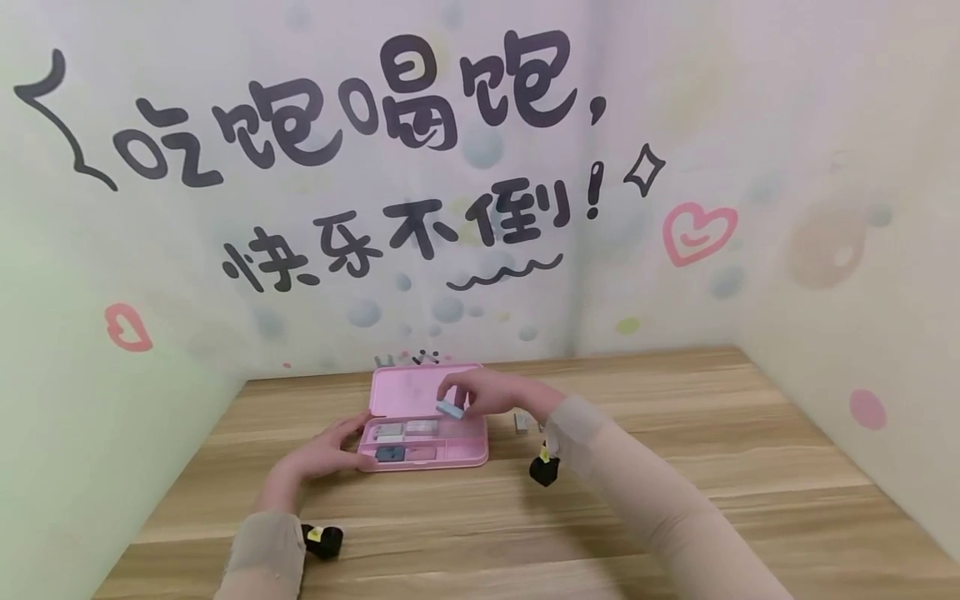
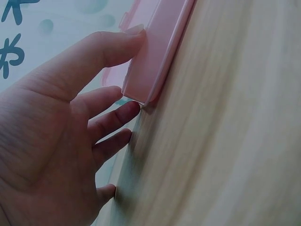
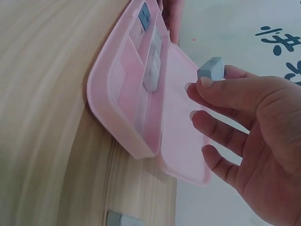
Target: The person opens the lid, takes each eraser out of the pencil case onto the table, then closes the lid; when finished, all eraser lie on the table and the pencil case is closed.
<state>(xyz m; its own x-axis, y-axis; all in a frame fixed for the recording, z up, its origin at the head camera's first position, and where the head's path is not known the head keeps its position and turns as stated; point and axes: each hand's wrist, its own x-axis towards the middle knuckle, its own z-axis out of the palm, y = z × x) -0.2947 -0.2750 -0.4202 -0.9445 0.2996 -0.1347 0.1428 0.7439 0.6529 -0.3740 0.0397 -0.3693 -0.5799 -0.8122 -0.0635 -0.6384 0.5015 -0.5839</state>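
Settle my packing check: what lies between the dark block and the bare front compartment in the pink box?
Between the dark block and the bare compartment, the head view shows a pink block, then a thin divider.

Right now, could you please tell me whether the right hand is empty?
No, the right hand pinches a pale blue block.

The box lies on the surface, its lid behind it, with blocks in its left part. My left hand touches its left end; my right hand holds a block above its right half. Another block lies to the right.
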